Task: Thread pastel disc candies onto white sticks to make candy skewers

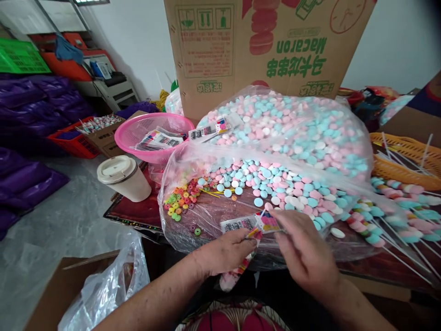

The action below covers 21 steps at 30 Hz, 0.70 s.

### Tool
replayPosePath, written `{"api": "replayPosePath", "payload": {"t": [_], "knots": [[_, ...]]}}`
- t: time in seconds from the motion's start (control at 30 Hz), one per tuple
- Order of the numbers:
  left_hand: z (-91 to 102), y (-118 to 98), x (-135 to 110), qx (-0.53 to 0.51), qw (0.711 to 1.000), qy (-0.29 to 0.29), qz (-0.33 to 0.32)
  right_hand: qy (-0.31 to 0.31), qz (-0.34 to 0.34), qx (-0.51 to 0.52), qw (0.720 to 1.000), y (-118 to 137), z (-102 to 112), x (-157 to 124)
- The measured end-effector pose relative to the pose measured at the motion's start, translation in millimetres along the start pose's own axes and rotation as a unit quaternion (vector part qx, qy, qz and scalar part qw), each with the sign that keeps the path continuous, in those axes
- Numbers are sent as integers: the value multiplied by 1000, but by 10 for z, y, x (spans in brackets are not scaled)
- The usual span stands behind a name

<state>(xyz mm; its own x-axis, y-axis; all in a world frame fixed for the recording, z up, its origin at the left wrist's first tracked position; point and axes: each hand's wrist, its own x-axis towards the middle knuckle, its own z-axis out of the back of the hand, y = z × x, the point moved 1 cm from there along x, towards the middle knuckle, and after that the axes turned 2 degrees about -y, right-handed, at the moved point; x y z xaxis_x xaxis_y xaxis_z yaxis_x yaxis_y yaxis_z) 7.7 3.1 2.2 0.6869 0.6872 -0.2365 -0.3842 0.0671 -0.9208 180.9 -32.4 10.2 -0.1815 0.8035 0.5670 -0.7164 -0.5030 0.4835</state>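
Printed wrapper (237, 224), between left hand (225, 252) and right hand (306, 250): black lettering, magenta patch
Loose sweets (285, 184), beyond both hands: pale pink, light blue, white, mixed
Ring sweets (186, 195), ahead-left of the left hand: red, orange, yellow, green
Sieve (124, 134), farther beyond the left hand: pink
Carton (241, 55), farthest beyond both hands: brown, green and red print
Skewers (375, 212), right of the right hand: banded pink, blue, white

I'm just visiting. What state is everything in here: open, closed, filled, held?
Left hand: closed on a candy packet
Candy packet: held, candy in its lower end
Right hand: beside the packet, grip unclear
White cup: lid on
Large clear bag: open, sweets spread at its mouth
Pink basket: holding printed wrappers
Orange basket: holding white sticks
Macaron carton: printing upside down
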Motion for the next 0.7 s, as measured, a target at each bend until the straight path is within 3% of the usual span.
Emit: {"api": "replayPosePath", "payload": {"t": [0.03,0.1,0.17,0.23,0.27,0.33,0.37,0.4,0.43,0.5,0.53,0.57,0.6,0.63,0.7], "knots": [[22,14,2,-24,1000,13,-6,32,107,-65,992,7,3,15],[57,14,4,-28,998,48,-37,110,260,-149,948,3,-32,13],[80,-13,2,19,994,93,-63,156,318,-183,917,-15,-92,-13],[93,-46,-8,119,984,122,-56,200,304,-186,913,-22,-157,-53],[98,-60,-19,192,972,125,-44,230,274,-170,918,-14,-186,-73],[105,-84,-57,351,929,107,-56,298,152,-84,939,25,-234,-108],[109,-94,-88,416,901,87,-90,335,57,-9,940,52,-253,-117],[115,-100,-129,463,873,61,-137,368,-55,84,924,81,-270,-118],[127,-97,-180,493,849,31,-188,396,-172,187,883,109,-285,-106],[172,-57,-307,514,818,-32,-256,435,-343,357,752,157,-311,-17],[206,-20,-376,513,815,-67,-261,451,-376,406,700,168,-326,73],[245,27,-446,500,823,-104,-249,466,-375,430,676,164,-349,194],[288,80,-513,469,842,-149,-219,472,-350,426,688,145,-387,339],[331,136,-573,416,869,-202,-174,463,-310,385,736,112,-446,500],[398,247,-666,234,920,-310,-54,377,-228,232,868,28,-639,816]]}}
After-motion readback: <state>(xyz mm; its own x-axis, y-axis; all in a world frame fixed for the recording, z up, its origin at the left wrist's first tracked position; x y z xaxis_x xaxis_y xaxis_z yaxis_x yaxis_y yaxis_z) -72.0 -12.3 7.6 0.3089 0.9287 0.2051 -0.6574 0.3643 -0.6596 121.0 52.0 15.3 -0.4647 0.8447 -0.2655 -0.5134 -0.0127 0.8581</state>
